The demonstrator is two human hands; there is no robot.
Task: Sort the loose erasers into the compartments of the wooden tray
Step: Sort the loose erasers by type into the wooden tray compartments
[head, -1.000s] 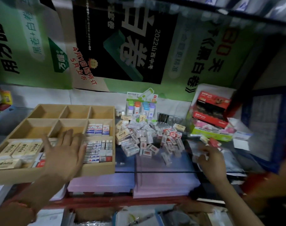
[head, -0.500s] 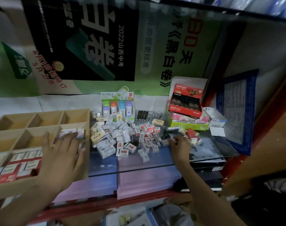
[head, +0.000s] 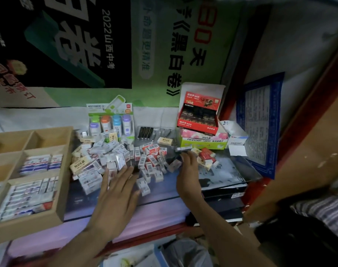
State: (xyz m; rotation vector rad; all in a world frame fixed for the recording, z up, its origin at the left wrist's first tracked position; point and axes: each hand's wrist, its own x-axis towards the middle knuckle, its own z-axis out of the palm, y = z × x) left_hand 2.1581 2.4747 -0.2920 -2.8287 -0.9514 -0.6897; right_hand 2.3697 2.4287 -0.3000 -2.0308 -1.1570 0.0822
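Note:
The wooden tray [head: 65, 170] stands at the left; its near compartments hold rows of white and blue erasers, and the far ones look bare. A pile of loose erasers [head: 123, 158] in white, red and tan wrappers lies on the glass counter to its right. My left hand [head: 116, 195] lies flat at the pile's near edge, fingers spread and holding nothing. My right hand [head: 189, 172] reaches to the pile's right side. Its extended fingertips touch a dark eraser [head: 183, 149], next to a few red and white erasers [head: 206, 157].
Behind the pile stand a pack of coloured correction tapes [head: 110, 120], a clear pack of black clips [head: 145, 132], a red display box [head: 199, 114] on a green and white box [head: 202, 142], and a small white box [head: 237, 137]. A blue-bordered sheet [head: 260, 122] leans at the right.
My left hand has left the tray and moved right to the near edge of the loose pile. The view has swung right. My right hand stays at the pile's right side.

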